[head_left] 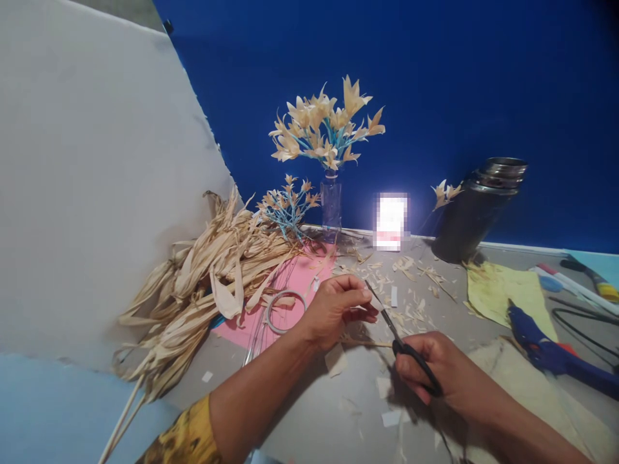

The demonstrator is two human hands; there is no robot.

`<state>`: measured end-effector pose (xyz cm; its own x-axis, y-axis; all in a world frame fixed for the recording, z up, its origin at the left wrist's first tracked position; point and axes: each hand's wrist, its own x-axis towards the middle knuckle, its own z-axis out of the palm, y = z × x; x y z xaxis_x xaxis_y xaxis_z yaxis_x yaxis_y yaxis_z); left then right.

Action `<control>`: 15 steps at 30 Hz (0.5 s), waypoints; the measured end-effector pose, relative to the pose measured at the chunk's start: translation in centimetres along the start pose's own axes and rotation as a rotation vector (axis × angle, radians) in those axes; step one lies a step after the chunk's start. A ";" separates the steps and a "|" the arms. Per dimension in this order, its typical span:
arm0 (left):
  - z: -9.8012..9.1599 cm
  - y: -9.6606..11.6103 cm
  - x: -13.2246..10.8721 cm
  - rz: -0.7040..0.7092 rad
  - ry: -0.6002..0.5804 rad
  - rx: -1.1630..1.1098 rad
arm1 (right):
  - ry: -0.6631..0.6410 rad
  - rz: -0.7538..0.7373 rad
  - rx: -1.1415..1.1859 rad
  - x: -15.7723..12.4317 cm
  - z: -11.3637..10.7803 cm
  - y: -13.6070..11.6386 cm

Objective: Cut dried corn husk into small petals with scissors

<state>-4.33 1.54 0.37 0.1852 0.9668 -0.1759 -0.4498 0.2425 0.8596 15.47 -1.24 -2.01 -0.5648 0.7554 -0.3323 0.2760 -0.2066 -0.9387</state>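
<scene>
My left hand [336, 308] is closed in a pinch over the middle of the table, on a small pale piece [376, 303] that looks like dried husk, though its kind is hard to make out. My right hand [438, 364] grips a pair of scissors [393, 324] by the black handles. The blades point up and left, touching or nearly touching the pale piece by my left fingertips. Husk scraps [416, 316] and small white paper bits [391, 417] lie scattered around and below both hands.
Dried corn husks [193, 277] heap at left, near a tape roll [286, 310] on pink paper [319, 264]. Husk flowers [314, 122] stand in a clear bottle [331, 203]. A dark flask [476, 212], a bright pixelated screen [391, 222] and a blue glue gun [546, 351] are beyond and right.
</scene>
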 end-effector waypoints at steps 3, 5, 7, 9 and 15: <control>0.1 -0.5 -0.1 -0.024 0.009 -0.062 | 0.065 0.013 0.065 0.1 0.2 0.1; 0.2 -1.0 -0.1 -0.071 0.014 -0.130 | 0.114 -0.006 0.090 0.2 0.2 0.1; 0.3 -1.3 -0.1 -0.108 0.020 -0.188 | 0.128 -0.051 0.090 0.2 0.1 0.0; 0.4 -1.5 -0.1 -0.108 0.026 -0.234 | 0.127 -0.084 0.086 0.3 0.1 0.0; 1.1 -2.1 -0.4 -0.038 0.068 -0.249 | 0.062 -0.098 0.089 0.4 0.6 0.3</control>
<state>-2.52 0.58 -0.89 0.1511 0.9577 -0.2447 -0.6466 0.2830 0.7084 14.87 -1.36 -2.47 -0.5358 0.8109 -0.2352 0.1505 -0.1824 -0.9716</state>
